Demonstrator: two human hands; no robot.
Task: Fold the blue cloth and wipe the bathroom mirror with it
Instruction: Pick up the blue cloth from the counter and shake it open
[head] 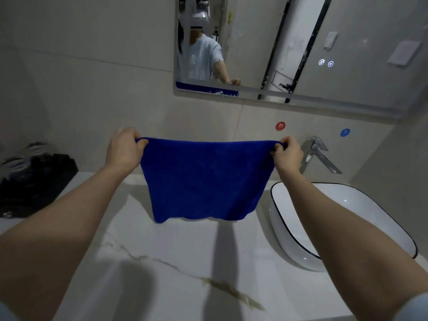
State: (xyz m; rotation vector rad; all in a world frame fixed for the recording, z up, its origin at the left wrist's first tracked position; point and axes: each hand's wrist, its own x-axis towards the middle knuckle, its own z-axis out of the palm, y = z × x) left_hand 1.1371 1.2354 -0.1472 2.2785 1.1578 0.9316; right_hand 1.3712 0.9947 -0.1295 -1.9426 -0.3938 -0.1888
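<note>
The pale marble counter point(176, 262) spreads under my arms, with the mirror point(347, 31) on the wall above it and the white basin point(361, 205) to my right. The blue cloth point(203, 179) hangs unfolded in the air over the counter, below the mirror. My left hand point(124, 148) pinches its top left corner, and my right hand point(287, 154) pinches the top right one, near the tap point(317, 154).

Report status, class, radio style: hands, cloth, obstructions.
Hands: left hand and right hand each pinch a top corner. Cloth: blue cloth hangs spread between them above the counter. Way: mirror ahead, nothing between; faucet off right.
</note>
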